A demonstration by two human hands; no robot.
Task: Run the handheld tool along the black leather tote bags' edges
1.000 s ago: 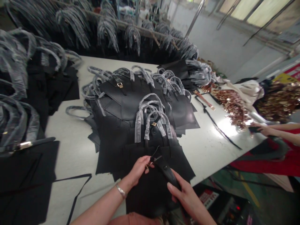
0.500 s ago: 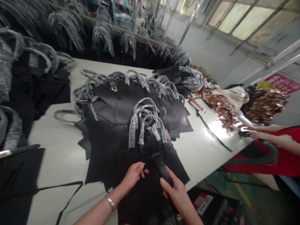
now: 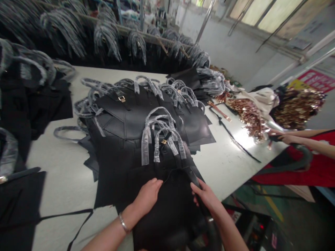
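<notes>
My right hand (image 3: 205,197) is wrapped around a black bag handle (image 3: 192,175), whose flat end points up and away from me. The handle curves down past my wrist, where a small metal fitting glints. With its fingertips pinched together, my left hand (image 3: 148,193) holds a thin dark thread (image 3: 167,177) that runs toward the handle's end. Under both hands lies a black bag panel (image 3: 162,216). Just beyond it are handles in clear plastic wrap (image 3: 164,122) and a small gold buckle (image 3: 164,141) on a strap.
More black panels with wrapped handles (image 3: 149,85) are piled across the white table (image 3: 60,150). Brown straps with gold buckles (image 3: 246,115) lie to the right, near a co-worker's hands (image 3: 286,137) holding a curved handle. Racks of wrapped handles (image 3: 107,38) stand behind.
My right hand has moved right with the handle, whose end has shifted away from my left hand. The thread between them now shows longer. The whole view has turned slightly.
</notes>
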